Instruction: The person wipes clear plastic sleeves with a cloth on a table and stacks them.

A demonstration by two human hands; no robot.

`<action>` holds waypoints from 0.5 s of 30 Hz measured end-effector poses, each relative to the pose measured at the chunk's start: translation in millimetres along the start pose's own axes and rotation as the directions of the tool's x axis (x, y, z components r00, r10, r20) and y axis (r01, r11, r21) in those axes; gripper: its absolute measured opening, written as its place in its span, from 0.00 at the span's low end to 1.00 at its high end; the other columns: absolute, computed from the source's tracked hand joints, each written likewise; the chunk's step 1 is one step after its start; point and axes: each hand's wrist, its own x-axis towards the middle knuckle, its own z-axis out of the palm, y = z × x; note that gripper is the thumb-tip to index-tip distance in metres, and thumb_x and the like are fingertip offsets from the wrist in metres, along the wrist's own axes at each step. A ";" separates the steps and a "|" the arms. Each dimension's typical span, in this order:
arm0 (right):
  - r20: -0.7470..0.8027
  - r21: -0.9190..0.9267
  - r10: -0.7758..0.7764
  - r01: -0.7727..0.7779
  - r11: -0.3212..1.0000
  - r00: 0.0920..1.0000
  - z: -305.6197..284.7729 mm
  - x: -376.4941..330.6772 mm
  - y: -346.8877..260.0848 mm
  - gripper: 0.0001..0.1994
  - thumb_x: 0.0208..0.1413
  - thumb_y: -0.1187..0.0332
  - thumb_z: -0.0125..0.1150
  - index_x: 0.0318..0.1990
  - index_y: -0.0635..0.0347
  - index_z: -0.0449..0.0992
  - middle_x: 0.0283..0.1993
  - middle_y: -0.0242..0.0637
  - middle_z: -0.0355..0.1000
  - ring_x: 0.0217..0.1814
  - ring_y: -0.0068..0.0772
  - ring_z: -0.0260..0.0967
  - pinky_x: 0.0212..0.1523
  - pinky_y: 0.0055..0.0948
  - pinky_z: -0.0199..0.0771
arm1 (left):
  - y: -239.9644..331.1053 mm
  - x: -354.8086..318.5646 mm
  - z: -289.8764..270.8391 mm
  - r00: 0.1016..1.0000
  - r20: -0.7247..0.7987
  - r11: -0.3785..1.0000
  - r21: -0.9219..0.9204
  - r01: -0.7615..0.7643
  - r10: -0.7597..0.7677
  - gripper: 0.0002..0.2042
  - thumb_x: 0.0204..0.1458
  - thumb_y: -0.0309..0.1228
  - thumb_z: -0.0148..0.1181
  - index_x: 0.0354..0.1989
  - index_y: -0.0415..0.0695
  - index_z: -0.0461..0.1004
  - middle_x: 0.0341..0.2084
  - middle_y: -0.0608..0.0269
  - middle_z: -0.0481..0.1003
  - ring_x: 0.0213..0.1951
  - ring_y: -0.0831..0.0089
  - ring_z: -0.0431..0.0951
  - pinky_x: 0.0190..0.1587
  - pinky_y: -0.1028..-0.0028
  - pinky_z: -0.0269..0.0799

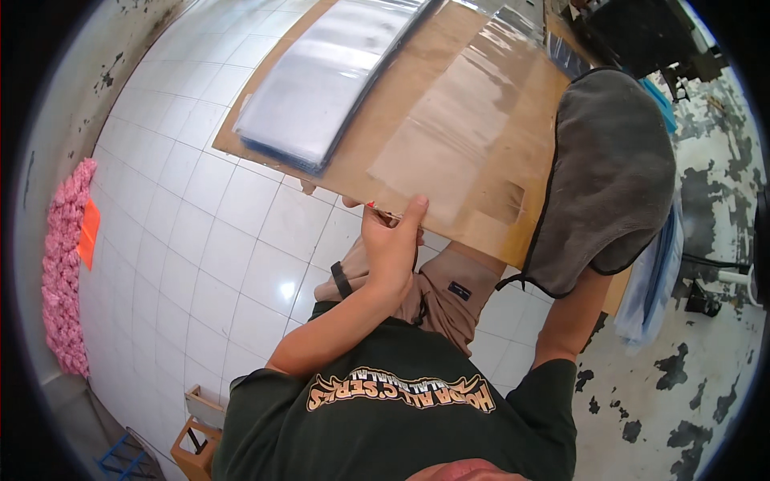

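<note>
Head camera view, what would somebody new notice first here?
Probably the brown board across the person's lap, with a stack of clear plastic bags at its far left and one clear bag lying flat mid-board. The left hand pinches that bag's near edge, while a grey towel hides the right hand.

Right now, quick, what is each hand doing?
Left hand: closed, pinching the near edge of the clear plastic bag on the board.
Right hand: hidden under the grey cloth; cannot be told.

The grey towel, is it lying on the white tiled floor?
No, the grey towel is draped over the right edge of the brown board, hiding the right hand.
</note>
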 end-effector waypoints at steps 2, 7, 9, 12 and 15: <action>0.028 -0.046 0.000 0.001 0.999 1.000 5.7 -5.7 1.5 0.25 0.59 0.56 0.52 0.61 0.58 0.66 0.68 0.45 0.57 0.70 0.47 0.53 0.68 0.48 0.53 | -3.1 -4.6 -3.0 1.000 -0.021 0.998 -0.050 -0.023 0.022 0.13 0.53 0.26 0.62 0.40 0.42 0.62 0.32 0.62 0.69 0.27 0.76 0.72 0.28 0.75 0.72; 0.142 -0.187 -0.009 0.036 0.982 0.990 28.2 -16.0 1.8 0.26 0.58 0.56 0.52 0.61 0.58 0.66 0.68 0.46 0.57 0.71 0.49 0.52 0.68 0.49 0.52 | -6.9 -20.8 -19.2 0.996 -0.024 0.989 -0.121 -0.086 0.084 0.12 0.52 0.19 0.57 0.42 0.41 0.62 0.33 0.61 0.69 0.31 0.73 0.74 0.33 0.70 0.77; 0.211 -0.257 -0.020 0.075 0.963 0.977 39.1 -20.6 -5.5 0.26 0.58 0.56 0.52 0.61 0.58 0.66 0.68 0.47 0.56 0.71 0.49 0.51 0.68 0.50 0.51 | -14.0 -24.6 -33.8 0.995 0.008 0.990 -0.099 -0.096 0.097 0.10 0.54 0.21 0.55 0.43 0.41 0.63 0.34 0.61 0.69 0.34 0.70 0.75 0.39 0.67 0.77; 0.392 -0.377 0.002 0.159 0.913 0.920 70.1 -28.8 -10.0 0.26 0.57 0.55 0.52 0.61 0.58 0.66 0.69 0.47 0.56 0.71 0.50 0.51 0.68 0.50 0.50 | -16.8 -20.9 -44.8 0.991 0.135 0.912 -0.407 0.059 -0.004 0.07 0.57 0.26 0.51 0.43 0.43 0.65 0.36 0.61 0.70 0.41 0.64 0.75 0.51 0.60 0.72; 0.599 -0.452 0.081 0.252 0.856 0.797 111.5 -41.8 -6.6 0.26 0.57 0.55 0.52 0.61 0.58 0.66 0.69 0.48 0.55 0.72 0.51 0.50 0.68 0.51 0.50 | -10.8 -23.0 -37.4 0.972 0.229 0.870 -0.470 0.149 -0.043 0.13 0.62 0.37 0.46 0.49 0.43 0.66 0.42 0.57 0.71 0.47 0.59 0.72 0.59 0.57 0.65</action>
